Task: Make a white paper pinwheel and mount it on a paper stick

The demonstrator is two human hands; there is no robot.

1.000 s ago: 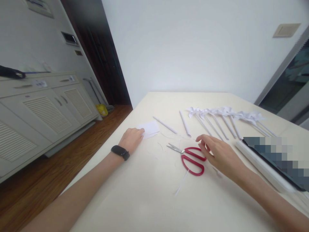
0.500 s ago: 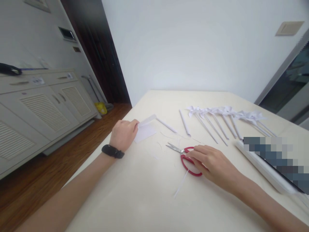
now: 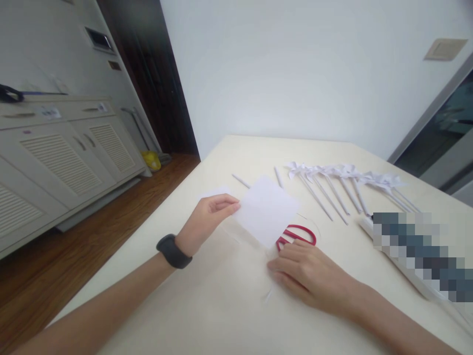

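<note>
My left hand, with a black band on its wrist, pinches the left corner of a white square sheet of paper above the table. My right hand lies low over the table near the sheet's bottom corner, fingers loosely extended, apparently holding nothing. Just beyond it are the red handles of the scissors; their blades are hidden behind the sheet. A thin paper strip lies by my right thumb. Past my left hand, another piece of white paper is partly covered.
Several white paper pinwheels on rolled sticks lie in a row at the back right. Two paper rolls, one a thin roll and one a thicker roll, sit behind the sheet. A pixelated object on a white base is at the right.
My left hand has lifted the square sheet and brought it right, in front of the scissors and rolls. My right hand has come off the scissors and moved slightly nearer me.
</note>
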